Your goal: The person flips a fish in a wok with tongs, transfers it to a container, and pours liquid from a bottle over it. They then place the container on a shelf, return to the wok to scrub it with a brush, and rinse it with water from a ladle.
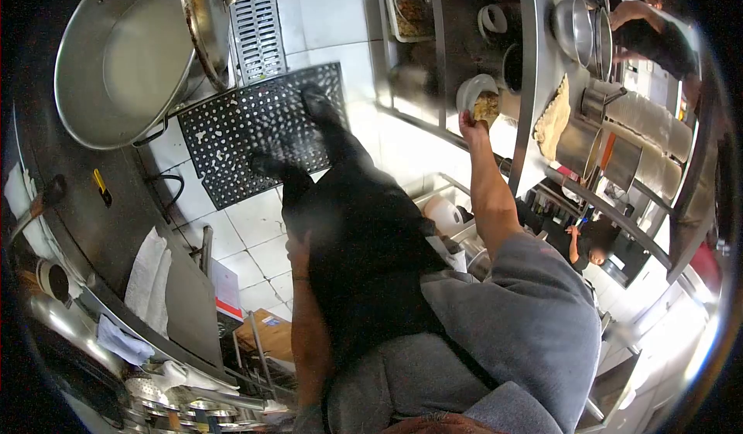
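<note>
Bowl: white, round bowl (467, 93) of yellow-brown food (486, 107), upper right of the frame
Right hand (473, 121): grip clamped on the bowl's edge
Left hand (299, 251): against black clothing (364, 240), centre left; grip unclear
Pot: large silver metal pot (87, 55), upper left

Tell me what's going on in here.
The person's right hand grips the edge of a white bowl with food in it, by the shelves under a steel counter. Whether the bowl rests on anything is unclear. The left hand is against dark clothing. A large pot on the left holds something pale.
</note>
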`<state>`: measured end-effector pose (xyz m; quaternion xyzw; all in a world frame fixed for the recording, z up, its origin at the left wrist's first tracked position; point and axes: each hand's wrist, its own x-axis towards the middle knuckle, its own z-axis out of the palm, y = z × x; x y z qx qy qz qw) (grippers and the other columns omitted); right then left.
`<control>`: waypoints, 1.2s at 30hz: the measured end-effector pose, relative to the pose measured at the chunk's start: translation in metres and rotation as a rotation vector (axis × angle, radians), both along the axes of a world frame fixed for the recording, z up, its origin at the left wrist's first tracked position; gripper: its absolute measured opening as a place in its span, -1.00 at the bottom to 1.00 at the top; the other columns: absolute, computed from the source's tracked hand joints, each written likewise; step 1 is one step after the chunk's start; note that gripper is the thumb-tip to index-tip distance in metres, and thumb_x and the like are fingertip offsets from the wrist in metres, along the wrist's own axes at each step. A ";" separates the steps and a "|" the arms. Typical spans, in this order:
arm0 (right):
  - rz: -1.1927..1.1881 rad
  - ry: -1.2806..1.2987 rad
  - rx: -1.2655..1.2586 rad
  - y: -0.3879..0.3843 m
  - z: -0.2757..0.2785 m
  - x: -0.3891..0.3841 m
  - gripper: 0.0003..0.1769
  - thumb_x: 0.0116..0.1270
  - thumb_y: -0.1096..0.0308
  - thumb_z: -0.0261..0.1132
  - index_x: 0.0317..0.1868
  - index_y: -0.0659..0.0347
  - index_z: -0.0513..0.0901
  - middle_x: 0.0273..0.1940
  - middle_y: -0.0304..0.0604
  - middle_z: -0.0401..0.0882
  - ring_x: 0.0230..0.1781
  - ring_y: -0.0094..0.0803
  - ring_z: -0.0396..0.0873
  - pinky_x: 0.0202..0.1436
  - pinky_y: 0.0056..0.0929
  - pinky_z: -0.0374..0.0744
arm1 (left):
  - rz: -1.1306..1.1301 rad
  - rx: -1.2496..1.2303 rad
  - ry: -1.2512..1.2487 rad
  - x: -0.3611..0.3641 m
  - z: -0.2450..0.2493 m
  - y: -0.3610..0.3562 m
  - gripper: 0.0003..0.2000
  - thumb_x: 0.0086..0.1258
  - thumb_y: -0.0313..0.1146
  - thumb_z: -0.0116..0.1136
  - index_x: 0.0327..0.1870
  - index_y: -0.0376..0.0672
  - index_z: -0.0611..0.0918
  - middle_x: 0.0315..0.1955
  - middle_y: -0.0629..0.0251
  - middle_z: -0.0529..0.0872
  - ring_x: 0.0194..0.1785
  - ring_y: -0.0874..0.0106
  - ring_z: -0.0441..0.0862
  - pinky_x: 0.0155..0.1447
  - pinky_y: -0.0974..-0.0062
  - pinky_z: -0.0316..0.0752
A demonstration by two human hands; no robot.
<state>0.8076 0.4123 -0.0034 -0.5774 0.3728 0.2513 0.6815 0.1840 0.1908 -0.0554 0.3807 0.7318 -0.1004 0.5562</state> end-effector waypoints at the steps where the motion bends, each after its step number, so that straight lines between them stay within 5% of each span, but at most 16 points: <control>1: 0.068 0.002 0.002 -0.002 0.001 0.004 -0.63 0.62 0.22 -0.06 0.13 0.34 0.49 -0.12 0.06 0.62 -0.12 -0.14 0.65 0.10 0.01 0.66 | 0.000 -0.005 -0.001 0.000 0.003 0.003 -0.15 0.36 0.20 0.19 0.55 -0.04 0.14 0.02 -0.26 0.63 0.12 -0.20 0.56 0.13 -0.10 0.49; 10: 0.140 -0.050 -0.124 -0.008 0.010 -0.022 -0.50 0.62 0.03 -0.11 0.12 0.34 0.48 -0.16 0.04 0.65 -0.24 -0.14 0.68 0.14 0.02 0.66 | 0.133 0.103 -0.130 0.000 0.003 0.004 -0.18 0.39 0.14 0.19 0.53 -0.15 0.20 0.07 -0.32 0.62 0.15 -0.24 0.54 0.21 -0.05 0.45; 13: 0.602 -0.217 -0.376 -0.028 -0.015 -0.061 -0.51 0.56 -0.02 -0.09 -0.06 0.28 0.51 -0.23 0.03 0.60 -0.24 -0.09 0.61 -0.25 -0.04 0.63 | 0.164 0.065 -0.162 0.005 0.023 0.026 -0.20 0.41 0.13 0.17 0.53 -0.16 0.20 0.13 -0.30 0.60 0.21 -0.25 0.50 0.25 -0.01 0.45; 14: 0.755 -0.072 -0.169 -0.045 -0.022 -0.071 -0.51 0.56 -0.04 -0.10 -0.05 0.29 0.45 -0.24 0.06 0.59 -0.29 -0.05 0.61 -0.27 -0.03 0.63 | 0.199 0.060 -0.202 0.007 0.026 0.030 -0.21 0.43 0.11 0.15 0.52 -0.18 0.21 0.14 -0.28 0.60 0.23 -0.23 0.50 0.27 0.04 0.44; 15: 0.924 -0.104 -0.176 -0.051 -0.023 -0.096 -0.37 0.59 -0.06 -0.30 0.16 0.47 0.17 -0.42 0.22 0.61 -0.54 -0.04 0.59 -0.39 -0.09 0.70 | 0.235 0.056 -0.241 0.007 0.031 0.031 -0.23 0.44 0.10 0.14 0.52 -0.20 0.22 0.15 -0.26 0.61 0.25 -0.20 0.50 0.29 0.08 0.43; 19: 1.126 0.039 -0.356 -0.027 0.020 -0.203 -0.34 0.62 -0.19 -0.30 0.12 0.35 0.26 -0.29 0.20 0.60 -0.47 -0.11 0.62 -0.37 -0.07 0.70 | 0.455 -0.002 -0.444 -0.007 0.028 0.015 -0.31 0.51 0.04 0.08 0.48 -0.27 0.28 0.28 -0.09 0.56 0.32 -0.02 0.48 0.36 0.19 0.38; 20: 1.215 0.148 -0.383 -0.014 0.033 -0.215 -0.33 0.62 -0.19 -0.29 0.14 0.36 0.30 -0.31 0.16 0.59 -0.50 -0.14 0.59 -0.43 -0.13 0.69 | 0.680 -0.037 -0.398 -0.007 0.041 0.007 -0.32 0.52 0.04 0.07 0.48 -0.28 0.30 0.34 0.00 0.50 0.35 0.06 0.46 0.38 0.21 0.35; 21: 1.399 0.252 -0.279 -0.021 0.009 -0.200 -0.26 0.63 -0.13 -0.21 0.44 0.41 0.12 -0.29 0.21 0.59 -0.46 -0.06 0.61 -0.34 -0.06 0.67 | 0.904 -0.069 -0.359 -0.006 0.055 -0.004 -0.33 0.53 0.03 0.05 0.48 -0.28 0.31 0.40 0.08 0.44 0.37 0.13 0.44 0.41 0.23 0.32; 23: 1.793 0.055 -0.466 0.007 0.042 -0.216 -0.29 0.58 -0.14 -0.05 0.39 0.34 0.29 -0.14 0.25 0.65 -0.36 -0.10 0.70 -0.44 -0.23 0.69 | 0.994 0.000 -0.368 -0.021 0.046 -0.042 -0.33 0.51 0.08 0.06 0.50 -0.15 0.30 0.45 0.20 0.35 0.39 0.14 0.41 0.35 0.08 0.38; 24: 1.971 -0.066 -0.491 0.018 0.058 -0.218 -0.34 0.54 -0.12 0.05 0.31 0.32 0.41 -0.10 0.18 0.67 -0.32 -0.17 0.73 -0.43 -0.28 0.70 | 1.119 -0.197 -0.270 -0.017 0.084 -0.020 -0.31 0.47 0.13 0.09 0.51 -0.04 0.31 0.38 0.21 0.41 0.36 0.10 0.43 0.24 -0.02 0.46; 27: 2.197 -0.302 -0.534 0.051 0.068 -0.207 -0.51 0.50 0.06 0.09 0.17 0.31 0.56 -0.18 0.05 0.69 -0.38 -0.27 0.74 -0.48 -0.32 0.67 | 1.132 -0.112 -0.152 -0.020 0.096 -0.046 -0.39 0.45 0.11 0.09 0.39 -0.08 0.42 0.18 0.15 0.51 0.11 0.09 0.57 -0.03 0.02 0.55; 30: 1.981 -0.226 -0.423 0.071 0.053 -0.189 -0.56 0.48 0.11 0.11 0.16 0.27 0.55 -0.24 0.01 0.68 -0.43 -0.23 0.72 -0.53 -0.26 0.66 | 1.197 -0.130 -0.388 -0.031 0.068 -0.073 -0.63 0.52 0.01 0.02 -0.25 -0.17 0.56 -0.47 0.33 0.62 -0.34 0.21 0.65 -0.30 0.09 0.50; 36: 1.986 -0.161 -0.463 0.103 0.050 -0.167 -0.66 0.42 0.28 0.08 0.09 0.30 0.54 -0.20 0.03 0.66 -0.35 -0.17 0.74 -0.49 -0.15 0.70 | 0.752 0.088 -0.231 0.003 0.083 0.002 -0.62 0.53 0.01 0.01 -0.30 -0.17 0.54 -0.54 0.32 0.59 -0.40 0.21 0.64 -0.31 0.07 0.49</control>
